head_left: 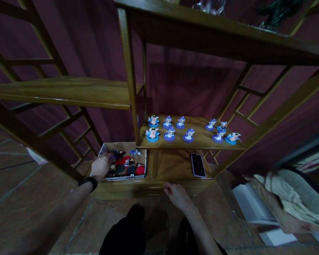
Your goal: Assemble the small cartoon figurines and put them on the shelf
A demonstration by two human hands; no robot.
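Observation:
My left hand (101,165) reaches over the left side of a shallow cardboard box (146,161). Its fingers are closed, and a bit of a purple figurine (112,156) shows at the fingertips, mostly hidden. Red and black figurines (126,162) lie jumbled in the box, and a purple-and-white figurine (135,152) rests near its back right corner. My right hand (177,194) hovers in front of the low shelf's edge, fingers curled with nothing in them. On the shelf above, several figurines with purple bases (169,134) and blue bases (152,135) stand upright in loose rows.
A phone (198,165) lies on the lower shelf (172,164), right of the box. A wooden post (130,71) and a higher left shelf (58,92) frame the space. White boxes (252,203) and cloth (289,191) lie at the right. A glass object (210,6) stands on top.

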